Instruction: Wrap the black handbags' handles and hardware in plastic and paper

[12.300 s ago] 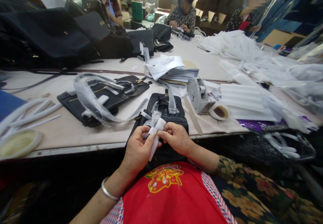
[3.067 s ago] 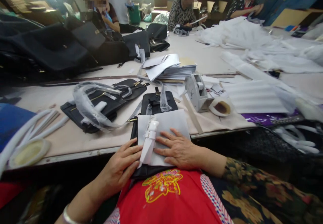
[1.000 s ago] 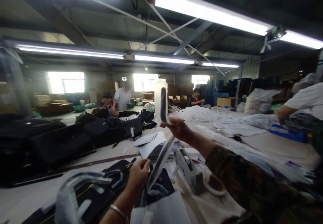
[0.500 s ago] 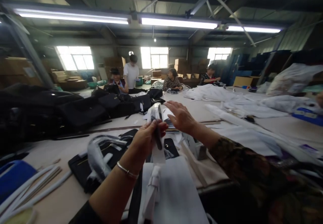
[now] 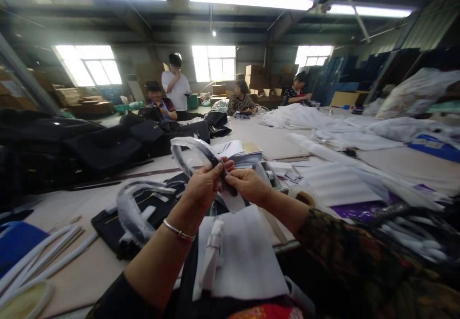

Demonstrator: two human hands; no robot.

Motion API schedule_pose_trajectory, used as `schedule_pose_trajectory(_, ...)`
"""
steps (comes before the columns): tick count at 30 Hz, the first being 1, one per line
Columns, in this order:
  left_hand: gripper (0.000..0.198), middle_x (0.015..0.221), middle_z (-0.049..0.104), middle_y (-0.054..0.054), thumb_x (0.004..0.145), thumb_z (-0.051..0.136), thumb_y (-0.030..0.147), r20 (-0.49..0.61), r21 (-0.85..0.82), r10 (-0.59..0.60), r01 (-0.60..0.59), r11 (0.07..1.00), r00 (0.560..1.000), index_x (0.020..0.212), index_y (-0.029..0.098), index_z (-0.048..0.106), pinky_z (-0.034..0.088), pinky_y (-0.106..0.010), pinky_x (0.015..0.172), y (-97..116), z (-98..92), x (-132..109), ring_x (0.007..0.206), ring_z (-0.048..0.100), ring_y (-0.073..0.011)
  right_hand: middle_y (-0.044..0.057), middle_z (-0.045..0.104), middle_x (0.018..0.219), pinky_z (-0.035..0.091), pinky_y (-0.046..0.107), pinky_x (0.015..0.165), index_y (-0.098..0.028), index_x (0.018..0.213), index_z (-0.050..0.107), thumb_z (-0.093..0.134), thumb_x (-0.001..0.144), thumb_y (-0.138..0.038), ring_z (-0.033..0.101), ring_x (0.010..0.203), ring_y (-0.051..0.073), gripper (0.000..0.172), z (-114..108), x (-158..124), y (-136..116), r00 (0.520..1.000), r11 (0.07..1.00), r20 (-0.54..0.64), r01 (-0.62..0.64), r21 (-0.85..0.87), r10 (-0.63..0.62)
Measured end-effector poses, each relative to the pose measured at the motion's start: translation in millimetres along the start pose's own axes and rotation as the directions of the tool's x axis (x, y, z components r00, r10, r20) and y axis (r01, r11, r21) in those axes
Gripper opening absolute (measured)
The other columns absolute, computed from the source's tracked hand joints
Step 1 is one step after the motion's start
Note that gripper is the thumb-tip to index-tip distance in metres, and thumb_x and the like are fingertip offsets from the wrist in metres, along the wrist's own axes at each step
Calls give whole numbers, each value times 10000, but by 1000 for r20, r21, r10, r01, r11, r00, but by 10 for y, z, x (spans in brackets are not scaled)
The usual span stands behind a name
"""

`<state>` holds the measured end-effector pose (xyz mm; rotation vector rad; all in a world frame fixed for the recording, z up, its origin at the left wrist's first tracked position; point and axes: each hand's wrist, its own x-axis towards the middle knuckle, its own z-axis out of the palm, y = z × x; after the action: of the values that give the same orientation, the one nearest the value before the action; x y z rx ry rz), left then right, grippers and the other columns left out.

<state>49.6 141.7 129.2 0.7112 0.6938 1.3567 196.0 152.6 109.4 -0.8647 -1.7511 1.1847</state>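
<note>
My left hand (image 5: 203,186) and my right hand (image 5: 245,184) are raised together above the table edge, both pinched on a black bag strap (image 5: 196,152) wrapped in clear plastic film. The strap arches up and to the left from my fingers. Below my hands lies a black bag (image 5: 189,280) covered by a white sheet (image 5: 247,256), with a white-wrapped fitting (image 5: 212,252) on top. A silver bangle sits on my left wrist.
A second black bag with plastic-wrapped handles (image 5: 136,209) lies to the left. A paper stack (image 5: 239,152), a tape dispenser (image 5: 270,175) and a tape roll (image 5: 304,196) sit behind my hands. Dark bags (image 5: 89,146) pile at left, white foam sheets (image 5: 334,185) at right. Several people work at the far end.
My right hand came back from its open reach over the table and closed on the strap beside my left hand. The wrapped strap now loops up to the left.
</note>
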Motion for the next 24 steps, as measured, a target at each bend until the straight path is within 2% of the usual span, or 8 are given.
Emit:
schedule_pose_trajectory(4, 266, 941, 780, -136, 754, 797, 183, 47, 87, 1, -5, 996, 999, 996, 96, 727, 544, -332, 928, -92, -35, -54, 978, 722, -241, 13, 596, 590, 386, 224, 495, -138, 633, 629, 591, 868, -415, 494, 527, 104, 365, 24, -25, -25, 996, 1000, -84, -5, -1, 5)
schedule_pose_trajectory(8, 324, 952, 768, -153, 782, 780, 213, 124, 156, -50, 30, 987, 991, 1069, 84, 705, 562, -372, 879, 12, 35, -103, 956, 722, -268, -1, 596, 550, 405, 218, 467, -139, 685, 671, 592, 871, -362, 512, 472, 100, 302, 28, -107, -92, 999, 1000, -45, 11, -17, -11)
schedule_pose_trajectory(10, 248, 885, 757, -132, 872, 688, 250, 74, 105, -44, 36, 994, 996, 1060, 89, 688, 572, -407, 851, 203, 124, -53, 895, 730, -257, -9, 602, 544, 386, 210, 429, -145, 722, 689, 603, 860, -333, 510, 435, 96, 249, 15, -188, -97, 1000, 998, 7, -28, -54, 29)
schedule_pose_trajectory(13, 211, 649, 664, -19, 967, 506, 196, -138, 30, 61, -57, 998, 989, 842, 112, 654, 566, -443, 868, 635, 234, 168, 670, 706, -167, -16, 598, 536, 373, 193, 417, -154, 702, 682, 625, 815, -248, 525, 440, 96, 157, -17, -391, -47, 995, 984, 60, -74, -161, 85)
schedule_pose_trajectory(16, 278, 593, 605, 29, 926, 447, 72, -224, 14, 142, -143, 990, 964, 673, 137, 542, 547, -467, 906, 1042, 253, 476, 554, 667, -115, -25, 571, 528, 374, 190, 428, -157, 673, 644, 610, 807, -213, 522, 448, 96, 150, -86, -670, -7, 986, 966, 94, -112, -234, 137)
schedule_pose_trajectory(18, 254, 579, 591, 33, 903, 456, 63, -234, 6, 141, -143, 990, 962, 674, 141, 531, 549, -472, 893, 1169, 231, 669, 555, 677, -129, -29, 559, 549, 374, 189, 444, -159, 669, 614, 593, 827, -223, 508, 463, 90, 172, -164, -864, -15, 980, 959, 109, -134, -250, 166)
schedule_pose_trajectory(21, 171, 567, 585, 37, 883, 475, 58, -263, 2, 84, -87, 996, 961, 773, 146, 572, 553, -476, 863, 1093, 191, 908, 576, 698, -165, -34, 535, 573, 373, 189, 496, -164, 651, 561, 595, 837, -226, 489, 523, 88, 199, -317, -1143, -23, 974, 945, 146, -124, -301, 175)
schedule_pose_trajectory(24, 168, 577, 590, 32, 869, 446, 39, -311, -13, 0, -4, 1000, 950, 857, 150, 571, 561, -474, 815, 814, 139, 1095, 560, 697, -183, -41, 490, 589, 350, 196, 529, -169, 641, 505, 606, 843, -248, 444, 570, 92, 239, -476, -1434, 48, 950, 922, 196, -162, -352, 242)
